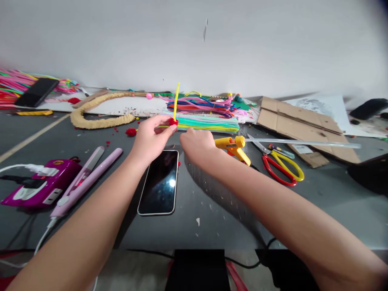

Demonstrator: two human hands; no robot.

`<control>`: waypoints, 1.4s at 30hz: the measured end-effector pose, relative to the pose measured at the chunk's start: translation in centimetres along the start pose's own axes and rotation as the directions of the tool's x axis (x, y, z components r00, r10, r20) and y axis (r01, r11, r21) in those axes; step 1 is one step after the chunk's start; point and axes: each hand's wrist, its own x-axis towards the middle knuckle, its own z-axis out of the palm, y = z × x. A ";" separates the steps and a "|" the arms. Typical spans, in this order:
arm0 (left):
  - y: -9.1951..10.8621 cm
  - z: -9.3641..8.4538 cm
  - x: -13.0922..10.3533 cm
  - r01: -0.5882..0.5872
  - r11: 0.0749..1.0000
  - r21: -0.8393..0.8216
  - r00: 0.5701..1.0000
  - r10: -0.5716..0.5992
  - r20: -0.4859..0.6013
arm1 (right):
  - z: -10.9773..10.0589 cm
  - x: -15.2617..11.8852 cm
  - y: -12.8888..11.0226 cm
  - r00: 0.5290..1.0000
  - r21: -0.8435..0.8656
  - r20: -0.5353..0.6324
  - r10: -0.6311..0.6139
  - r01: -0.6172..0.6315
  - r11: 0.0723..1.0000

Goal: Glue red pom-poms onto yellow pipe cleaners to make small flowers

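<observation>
My left hand (pixel 154 135) is closed, thumb and fingers pinching a small fuzzy red piece (pixel 173 121). A yellow pipe cleaner (pixel 176 101) stands upright from that piece. Just to the right, my right hand (pixel 197 143) is curled with its fingertips turned away, so whatever it holds is hidden. Beyond both hands lies a bundle of green and yellow pipe cleaners (pixel 209 124). A yellow glue gun (pixel 230 143) with a long clear glue stick (pixel 303 142) rests beside my right wrist. Below my hands lies a phone (pixel 159 184), its screen dark.
Left are a pink hair straightener (pixel 87 182), a purple power strip (pixel 54 182), a curved tan form (pixel 91 109) and another phone (pixel 38 92). Right are red-and-yellow-handled scissors (pixel 279 163) and cardboard (pixel 306 121). A white wall (pixel 136 44) rises behind.
</observation>
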 end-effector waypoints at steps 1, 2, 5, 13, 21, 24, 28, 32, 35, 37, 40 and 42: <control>0.0 0.0 0.0 -0.003 1.000 -0.003 1.000 0.003 -0.003 | -0.1 0.9 0.0 1.000 0.007 -0.002 0.019 -0.019 1.000; 0.0 0.0 0.1 -0.007 1.000 -0.008 1.000 0.007 -0.006 | -0.1 1.6 0.1 0.999 0.014 0.001 0.037 -0.037 0.999; 0.0 0.0 0.1 -0.015 1.000 -0.018 1.000 0.015 -0.008 | 0.1 2.9 0.6 0.996 0.032 0.025 0.088 -0.089 0.995; 0.4 -0.1 0.0 -0.005 0.999 -0.053 1.000 0.005 -0.005 | 0.5 3.3 1.4 0.998 0.089 0.032 0.054 -0.057 0.994; 0.5 -0.2 0.1 0.044 0.996 -0.074 0.999 -0.044 0.011 | -0.4 1.4 1.6 0.997 0.138 -0.035 -0.064 0.069 0.988; 0.5 -0.2 0.1 0.060 0.995 -0.082 0.998 -0.058 0.017 | -0.1 0.2 2.3 0.987 0.247 -0.125 -0.104 0.132 0.960; 0.4 0.1 -0.1 0.055 0.994 -0.094 0.998 -0.054 0.012 | 1.7 -1.2 2.7 0.977 0.402 -0.177 -0.121 0.184 0.897; 0.5 0.3 -0.3 0.054 0.993 -0.106 0.998 -0.052 0.018 | 3.4 -2.4 2.4 0.970 0.413 -0.211 -0.122 0.202 0.888; 0.6 0.4 -0.4 0.073 0.993 -0.088 0.997 -0.071 0.027 | 3.7 -3.3 2.3 0.968 0.416 -0.218 -0.122 0.205 0.886; 0.6 0.5 -0.5 0.082 0.992 -0.095 0.996 -0.079 0.036 | 3.6 -4.0 2.4 0.965 0.468 -0.237 -0.112 0.214 0.858; 1.0 0.6 -0.7 0.111 0.984 -0.139 0.992 -0.101 0.076 | 3.5 -5.0 3.0 0.958 0.626 -0.276 -0.073 0.237 0.743; 1.3 0.8 -1.0 0.135 0.978 -0.162 0.986 -0.116 0.120 | 4.0 -5.6 3.5 0.957 0.742 -0.288 -0.021 0.237 0.627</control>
